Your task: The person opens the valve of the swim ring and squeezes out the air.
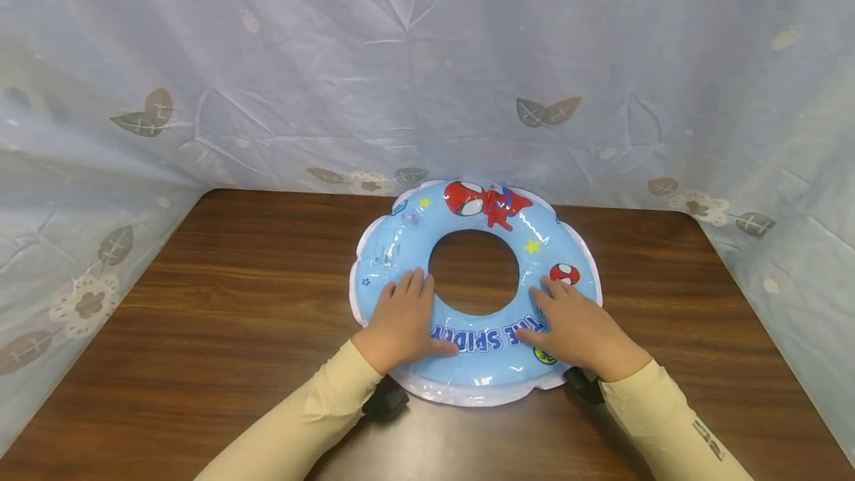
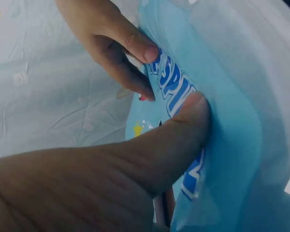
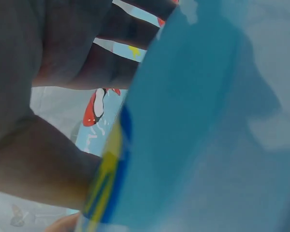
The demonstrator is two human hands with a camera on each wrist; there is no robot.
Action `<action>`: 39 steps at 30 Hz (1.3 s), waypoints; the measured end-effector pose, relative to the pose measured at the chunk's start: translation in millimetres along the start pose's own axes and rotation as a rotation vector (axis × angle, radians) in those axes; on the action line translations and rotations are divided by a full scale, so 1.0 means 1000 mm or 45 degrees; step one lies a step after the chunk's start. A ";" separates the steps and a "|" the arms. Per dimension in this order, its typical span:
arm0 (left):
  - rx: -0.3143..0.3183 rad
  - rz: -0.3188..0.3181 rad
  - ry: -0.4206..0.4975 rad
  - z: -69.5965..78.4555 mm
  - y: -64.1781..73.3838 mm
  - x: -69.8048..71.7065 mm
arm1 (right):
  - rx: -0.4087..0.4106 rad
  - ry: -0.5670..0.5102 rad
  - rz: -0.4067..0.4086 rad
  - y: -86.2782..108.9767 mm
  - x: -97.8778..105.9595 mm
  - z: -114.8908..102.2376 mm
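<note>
A light blue inflatable swim ring (image 1: 481, 371) with a red cartoon figure, yellow stars and blue lettering lies flat on the table. My left hand (image 1: 401, 321) rests on its near left part, fingers stretched towards the hole. On the near right part lies my right hand (image 1: 581, 329), its fingers spread over the vinyl beside the lettering. In the left wrist view, the left thumb (image 2: 191, 116) presses against the lettering. The ring's side (image 3: 183, 111) fills much of the right wrist view, where the right fingers (image 3: 111, 65) reach over the top and their tips are partly hidden.
The brown wood-grain table (image 1: 234, 295) extends to both sides of the ring. A pale grey-blue curtain (image 1: 334, 73) with leaf and flower prints hangs behind and along both sides. Dark wrist devices (image 1: 385, 399) sit under both wrists, close to the ring's near edge.
</note>
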State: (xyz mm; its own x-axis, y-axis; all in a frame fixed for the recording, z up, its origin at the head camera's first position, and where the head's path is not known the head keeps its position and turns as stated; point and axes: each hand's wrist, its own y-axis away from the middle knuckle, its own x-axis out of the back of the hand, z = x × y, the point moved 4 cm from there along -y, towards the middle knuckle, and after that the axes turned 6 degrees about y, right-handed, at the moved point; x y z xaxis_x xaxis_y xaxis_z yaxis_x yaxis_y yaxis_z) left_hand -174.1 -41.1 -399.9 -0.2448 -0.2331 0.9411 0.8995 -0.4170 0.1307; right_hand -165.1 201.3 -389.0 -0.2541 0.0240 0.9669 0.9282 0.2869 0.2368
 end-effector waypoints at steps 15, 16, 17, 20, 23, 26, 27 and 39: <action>-0.020 -0.102 0.027 -0.009 -0.005 0.000 | 0.039 0.039 -0.032 0.000 -0.006 -0.009; -0.028 -0.110 0.023 -0.009 -0.005 0.000 | 0.035 0.034 -0.043 0.000 -0.006 -0.010; -0.036 -0.119 0.018 -0.010 -0.005 0.000 | 0.033 0.026 -0.055 0.001 -0.006 -0.010; -0.052 -0.147 0.007 -0.011 -0.004 -0.001 | 0.031 -0.003 -0.093 0.001 -0.006 -0.010; -0.055 -0.159 0.003 -0.012 -0.004 -0.001 | 0.031 -0.050 -0.123 0.003 -0.005 -0.008; -0.060 -0.146 -0.014 -0.010 -0.002 0.000 | 0.036 -0.088 -0.143 0.006 -0.004 -0.006; -0.067 -0.131 -0.029 -0.008 -0.002 0.002 | 0.033 -0.100 -0.149 0.007 -0.003 -0.005; 0.043 -0.102 -0.033 0.004 0.014 0.013 | 0.042 -0.088 -0.154 0.013 0.007 -0.004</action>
State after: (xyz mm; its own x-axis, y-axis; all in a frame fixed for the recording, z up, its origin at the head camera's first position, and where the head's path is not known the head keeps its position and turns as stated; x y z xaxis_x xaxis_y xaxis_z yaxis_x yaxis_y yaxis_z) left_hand -163.0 -46.4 -384.1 -0.3079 -0.1772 0.9348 0.8890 -0.4035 0.2163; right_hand -153.7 201.4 -379.2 -0.3828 0.0529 0.9223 0.8804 0.3232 0.3469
